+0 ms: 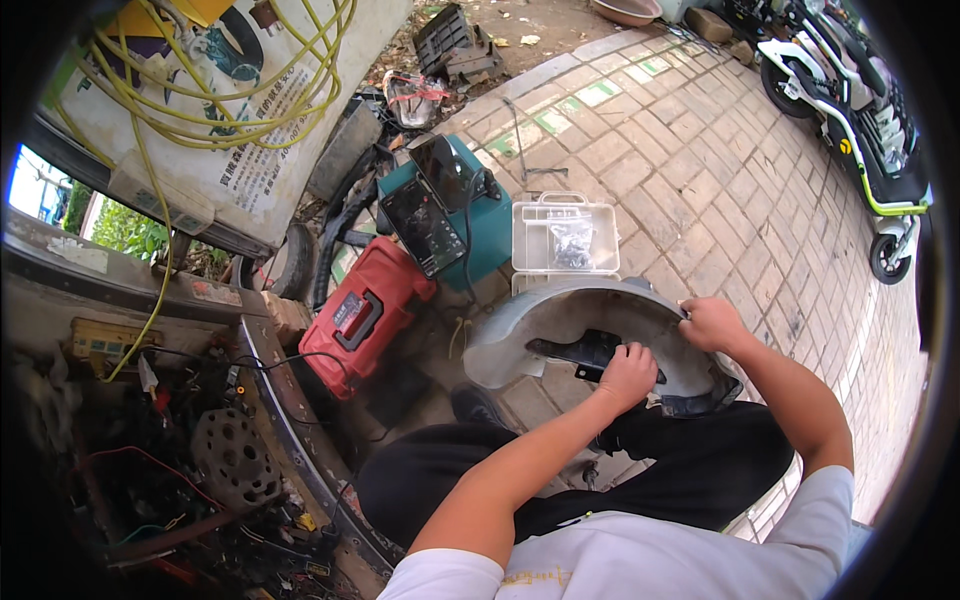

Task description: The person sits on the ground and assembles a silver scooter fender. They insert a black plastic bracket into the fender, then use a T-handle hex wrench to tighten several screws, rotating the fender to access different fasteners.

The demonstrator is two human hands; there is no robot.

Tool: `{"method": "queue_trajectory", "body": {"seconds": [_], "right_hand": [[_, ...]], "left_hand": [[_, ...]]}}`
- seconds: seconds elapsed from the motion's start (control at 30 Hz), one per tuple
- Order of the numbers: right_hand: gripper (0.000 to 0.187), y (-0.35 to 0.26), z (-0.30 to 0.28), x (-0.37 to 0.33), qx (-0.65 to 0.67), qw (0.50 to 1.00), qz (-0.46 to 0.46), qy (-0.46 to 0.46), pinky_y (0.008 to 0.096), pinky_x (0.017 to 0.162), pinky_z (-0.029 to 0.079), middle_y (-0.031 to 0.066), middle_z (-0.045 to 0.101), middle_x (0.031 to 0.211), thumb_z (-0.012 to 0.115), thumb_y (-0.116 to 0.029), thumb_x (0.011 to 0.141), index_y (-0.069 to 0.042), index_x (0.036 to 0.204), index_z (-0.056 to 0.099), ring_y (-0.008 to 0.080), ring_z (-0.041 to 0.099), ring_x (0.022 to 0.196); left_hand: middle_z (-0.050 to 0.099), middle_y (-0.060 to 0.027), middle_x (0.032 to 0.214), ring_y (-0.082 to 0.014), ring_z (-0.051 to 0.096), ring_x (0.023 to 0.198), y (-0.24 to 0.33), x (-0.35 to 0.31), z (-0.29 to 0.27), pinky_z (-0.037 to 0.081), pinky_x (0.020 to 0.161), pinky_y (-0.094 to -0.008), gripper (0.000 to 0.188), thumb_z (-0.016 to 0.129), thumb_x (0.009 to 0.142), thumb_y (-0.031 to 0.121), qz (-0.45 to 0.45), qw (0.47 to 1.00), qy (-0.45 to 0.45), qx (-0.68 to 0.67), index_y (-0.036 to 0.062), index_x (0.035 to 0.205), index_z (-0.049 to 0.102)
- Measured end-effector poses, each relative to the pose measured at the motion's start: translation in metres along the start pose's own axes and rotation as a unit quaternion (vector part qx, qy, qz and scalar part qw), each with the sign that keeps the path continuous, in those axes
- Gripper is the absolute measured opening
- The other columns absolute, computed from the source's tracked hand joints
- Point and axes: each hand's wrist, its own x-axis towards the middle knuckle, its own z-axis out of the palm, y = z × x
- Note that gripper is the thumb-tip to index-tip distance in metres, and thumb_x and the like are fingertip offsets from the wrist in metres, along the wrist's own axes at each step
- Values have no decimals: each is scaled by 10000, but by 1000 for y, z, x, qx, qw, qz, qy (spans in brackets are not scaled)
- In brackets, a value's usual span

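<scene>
Outdoors, over brick paving (700, 190), a curved grey fender (625, 316) sits by the knees (740, 442), long axis left-to-right, hollow side facing the person; left hand (627, 376) grips a black bracket (585, 352) inside, right hand (712, 325) its rim (600, 286).

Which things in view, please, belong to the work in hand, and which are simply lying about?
In hand:
- curved grey panel, its rim held by the right hand
- black part inside its curve, in the left hand

Apparently just lying or standing about:
- red case
- parked scooter
- brownish basin
</scene>
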Motion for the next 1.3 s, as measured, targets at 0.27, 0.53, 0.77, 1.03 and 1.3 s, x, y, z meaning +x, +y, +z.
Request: {"method": "queue_trajectory", "body": {"seconds": [0.27, 0.53, 0.77, 1.03, 1.3], "right_hand": [[338, -17, 10, 34, -32, 989, -37, -139, 475, 815, 562, 242, 716, 910, 577, -258, 752, 21, 835, 748, 406, 700, 875], [326, -32, -16, 42, -28, 958, 42, -282, 462, 623, 608, 257, 710, 842, 579, -203, 775, 80, 852, 721, 359, 725, 701], [447, -27, -22, 56, -36, 934, 57, -350, 452, 652, 621, 248, 717, 969, 645, -325, 841, 85, 1008, 707, 340, 729, 783], [701, 4, -87, 50, 211, 946, 110, -219, 406, 706, 602, 188, 712, 1019, 595, -621, 914, 49, 1096, 696, 270, 712, 822], [570, 25, -63, -26, 508, 858, 71, 29, 332, 775, 553, 131, 668, 1140, 628, -392, 972, 38, 1340, 556, 195, 673, 914]], "left_hand": [[588, -20, 809, -210, 596, 775, 6, -20, 3, 454, 602, -350, 86, 622, 771, 207, 24, 998, -2, -64, 131, 764, 661], [593, -75, 968, -235, 622, 886, 15, -9, -17, 565, 639, -380, 100, 645, 748, 165, 16, 985, -85, -149, 84, 796, 680], [596, -78, 983, -253, 623, 978, -1, 1, -28, 571, 676, -383, 109, 664, 724, 142, 59, 970, -103, -215, 74, 806, 684], [608, -179, 937, -384, 639, 920, -10, 15, -37, 540, 772, -468, 152, 659, 736, 99, -53, 925, -92, -364, 8, 856, 681], [703, -185, 1083, -325, 669, 1016, -52, 38, -66, 522, 924, -380, 488, 777, 799, 284, -248, 770, -120, -575, -40, 1135, 636]]}}
